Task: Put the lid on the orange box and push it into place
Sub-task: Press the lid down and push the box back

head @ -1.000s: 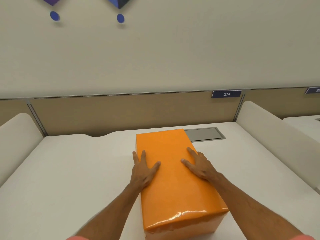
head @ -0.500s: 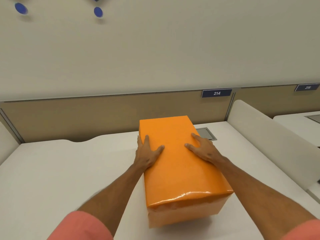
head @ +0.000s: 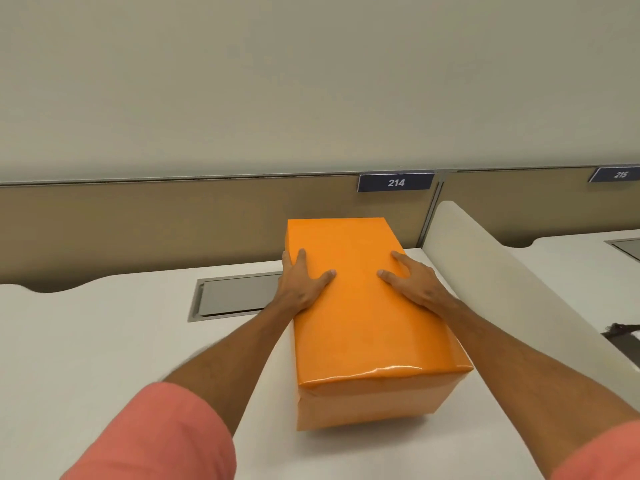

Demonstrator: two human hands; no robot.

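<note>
1. Two dark plates carry white numbers: "214" point(head: 396, 182) at 12 o'clock above the orange box point(head: 367, 320), and "215" point(head: 620, 174) at 2 o'clock.
2. The box stands on the white desk point(head: 86, 358), lid point(head: 360, 306) on top; my left hand point(head: 304, 282) and right hand point(head: 415, 285) lie flat on it, fingers spread, gripping nothing.
3. A grey recessed hatch point(head: 235, 296) sits at 9 o'clock, its right end behind my left hand; a white divider point(head: 502, 271) runs at 3 o'clock.
4. A dark object point(head: 620, 332) beyond the divider is too cut off to identify.
</note>
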